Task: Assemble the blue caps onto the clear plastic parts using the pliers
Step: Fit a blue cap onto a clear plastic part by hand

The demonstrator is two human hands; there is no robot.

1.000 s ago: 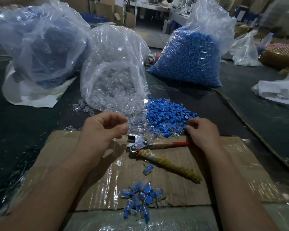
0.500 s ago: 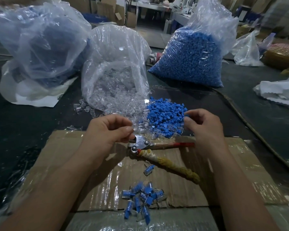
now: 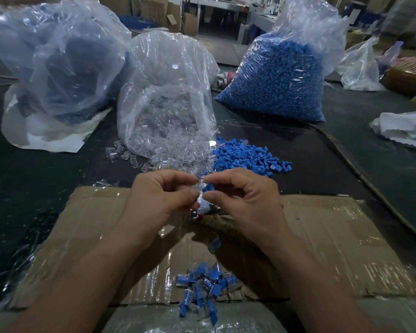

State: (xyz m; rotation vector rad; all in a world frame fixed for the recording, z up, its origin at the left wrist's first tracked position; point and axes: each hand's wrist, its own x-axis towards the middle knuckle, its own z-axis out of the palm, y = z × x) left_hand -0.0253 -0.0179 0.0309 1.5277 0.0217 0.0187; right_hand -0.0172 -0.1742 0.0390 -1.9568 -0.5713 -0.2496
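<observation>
1. The blue cap (image 3: 208, 188) is pinched between the thumb and forefinger of the right hand (image 3: 245, 200), raised above the cardboard near the middle of the view.
2. The clear plastic part (image 3: 201, 200) is pinched in the curled fingertips of the left hand (image 3: 163, 195), right against the cap. Whether the cap is already seated in it cannot be told.
3. Both hands meet fingertip to fingertip, with the other fingers curled loosely inward.
4. The pliers (image 3: 194, 215) lie on the cardboard directly under the hands, held by neither. Only the metal pivot and the start of a wrapped handle show.
5. One finished piece (image 3: 214, 245) lies alone on the cardboard, nearer the person than the pliers.
6. Nearer still, a small heap of assembled pieces (image 3: 204, 287), blue in clear, lies at the cardboard's near edge.
7. The cardboard sheet (image 3: 322, 248) is flat, brown and partly covered with glossy tape. It lies on a dark surface (image 3: 34, 188).
8. Just beyond the hands, a loose pile of blue caps (image 3: 247, 157) lies on the surface, touching a spill of clear parts (image 3: 135, 159) to its left.
9. The clear parts spill from an open transparent bag (image 3: 168, 92) standing behind them.
10. A bag full of blue caps (image 3: 281, 75) stands further back on the right.
11. A large crumpled bag (image 3: 58, 56) with dark, blurred contents stands at the far left.
12. Crumpled white plastic (image 3: 404, 126) lies at the right edge.
</observation>
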